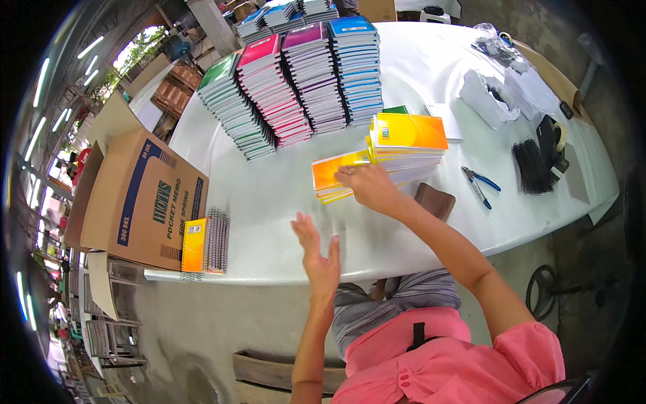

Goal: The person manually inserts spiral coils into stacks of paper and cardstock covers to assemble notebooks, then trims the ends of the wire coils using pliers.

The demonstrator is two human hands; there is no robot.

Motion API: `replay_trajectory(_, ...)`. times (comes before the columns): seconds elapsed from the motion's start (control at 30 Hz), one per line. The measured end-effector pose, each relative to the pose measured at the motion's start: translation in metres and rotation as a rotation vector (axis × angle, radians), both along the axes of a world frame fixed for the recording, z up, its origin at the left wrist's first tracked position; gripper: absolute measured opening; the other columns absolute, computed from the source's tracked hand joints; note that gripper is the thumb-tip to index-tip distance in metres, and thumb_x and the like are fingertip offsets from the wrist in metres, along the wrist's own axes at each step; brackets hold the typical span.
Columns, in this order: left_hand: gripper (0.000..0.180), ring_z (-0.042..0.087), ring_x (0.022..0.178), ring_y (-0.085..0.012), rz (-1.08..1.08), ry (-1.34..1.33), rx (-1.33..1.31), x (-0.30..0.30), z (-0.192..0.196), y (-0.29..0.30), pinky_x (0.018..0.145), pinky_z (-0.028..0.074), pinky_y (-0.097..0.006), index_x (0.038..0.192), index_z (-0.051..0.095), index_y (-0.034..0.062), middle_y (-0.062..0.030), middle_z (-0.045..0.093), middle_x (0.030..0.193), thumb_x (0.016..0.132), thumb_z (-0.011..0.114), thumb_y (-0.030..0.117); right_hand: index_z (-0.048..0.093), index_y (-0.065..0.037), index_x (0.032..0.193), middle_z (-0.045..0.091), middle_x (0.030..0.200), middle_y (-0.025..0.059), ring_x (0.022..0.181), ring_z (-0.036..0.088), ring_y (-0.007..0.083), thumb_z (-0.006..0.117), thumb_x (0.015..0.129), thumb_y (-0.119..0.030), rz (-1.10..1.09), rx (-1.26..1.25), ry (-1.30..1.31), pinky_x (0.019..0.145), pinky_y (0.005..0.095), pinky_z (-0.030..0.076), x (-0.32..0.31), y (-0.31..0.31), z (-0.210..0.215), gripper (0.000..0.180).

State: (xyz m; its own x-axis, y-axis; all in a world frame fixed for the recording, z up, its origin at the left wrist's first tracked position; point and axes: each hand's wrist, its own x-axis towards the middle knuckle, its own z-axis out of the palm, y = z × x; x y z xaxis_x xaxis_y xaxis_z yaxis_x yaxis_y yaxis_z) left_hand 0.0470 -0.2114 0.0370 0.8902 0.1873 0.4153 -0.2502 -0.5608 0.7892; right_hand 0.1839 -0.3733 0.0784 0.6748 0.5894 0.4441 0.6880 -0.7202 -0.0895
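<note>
My right hand (371, 188) is over the near edge of a low pile of orange-and-yellow notebooks (326, 174), its fingers bent and closed on a notebook there. Its fingertips are partly hidden, so how many notebooks they grip cannot be told. Directly behind and to the right stands a taller stack of the same orange notebooks (410, 131). Nearer the table's front edge, my left hand (317, 259) is raised with its fingers spread and nothing in it. A brown wallet-like item (435, 201) lies just right of my right hand.
Tall stacks of spiral notebooks in green (235, 111), red (276, 91), purple (315, 81) and blue (355, 67) stand at the back. A cardboard box (145, 195) and spiral-bound orange notebooks (194, 246) are at left. Blue-handled pliers (481, 185) and black wire coils (531, 168) lie right.
</note>
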Motion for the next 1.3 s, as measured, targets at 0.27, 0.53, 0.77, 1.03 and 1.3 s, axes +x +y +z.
replay_trajectory(0.27, 0.089, 0.007, 0.149, -0.0398, -0.112, -0.062, 0.071, 0.033, 0.003, -0.054, 0.119, 0.017, -0.044, 0.153, 0.017, 0.002, -0.0208, 0.015, 0.16, 0.082, 0.07, 0.004, 0.062, -0.002, 0.1, 0.07, 0.096, 0.0159, 0.083, 0.069, 0.0318, 0.062, 0.08, -0.008, -0.036, 0.097, -0.142, 0.069, 0.044, 0.054, -0.001, 0.007, 0.013, 0.021)
replay_trajectory(0.53, 0.072, 0.024, 0.144, -0.044, -0.023, -0.343, 0.296, 0.032, 0.028, -0.053, 0.117, 0.019, -0.05, 0.147, 0.03, -0.0044, -0.023, 0.034, 0.152, 0.083, 0.062, -0.002, 0.055, -0.002, 0.116, 0.068, 0.089, 0.0111, 0.077, 0.067, 0.0275, 0.069, 0.085, -0.014, -0.112, 0.706, 0.506, 0.071, 0.0366, 0.053, -0.079, -0.007, 0.048, 0.036)
replay_trajectory(0.77, 0.058, 0.044, 0.136, -0.0285, -0.743, 0.345, -0.253, 0.002, 0.031, 0.006, 0.112, 0.03, -0.037, 0.14, 0.047, -0.0017, -0.0163, 0.05, 0.143, 0.091, 0.065, 0.024, 0.056, -0.004, 0.111, 0.061, 0.107, 0.0063, 0.1, 0.06, 0.0159, 0.076, 0.081, -0.007, 0.106, 0.869, 0.477, 0.089, 0.0276, 0.047, -0.107, -0.074, -0.013, 0.036)
replay_trajectory(1.03, 0.092, 0.043, 0.136, -0.0291, -0.48, 0.307, -0.714, 0.002, 0.005, -0.012, 0.114, 0.031, -0.039, 0.154, 0.022, 0.005, -0.0219, 0.047, 0.144, 0.081, 0.078, 0.014, 0.053, -0.002, 0.1, 0.064, 0.092, 0.0065, 0.089, 0.062, 0.0124, 0.07, 0.082, 0.005, 0.121, 1.304, 0.82, 0.08, 0.0292, 0.049, -0.111, -0.041, -0.054, 0.027)
replay_trajectory(1.3, 0.095, 0.039, 0.139, -0.0242, -0.44, 0.342, -0.578, 0.005, 0.013, 0.004, 0.107, 0.034, -0.031, 0.156, 0.013, 0.0072, -0.0159, 0.042, 0.15, 0.083, 0.075, 0.01, 0.051, -0.001, 0.095, 0.063, 0.081, 0.0106, 0.078, 0.058, 0.0124, 0.069, 0.082, 0.005, 0.082, 1.053, 0.748, 0.072, 0.0305, 0.048, -0.112, -0.032, -0.063, 0.023)
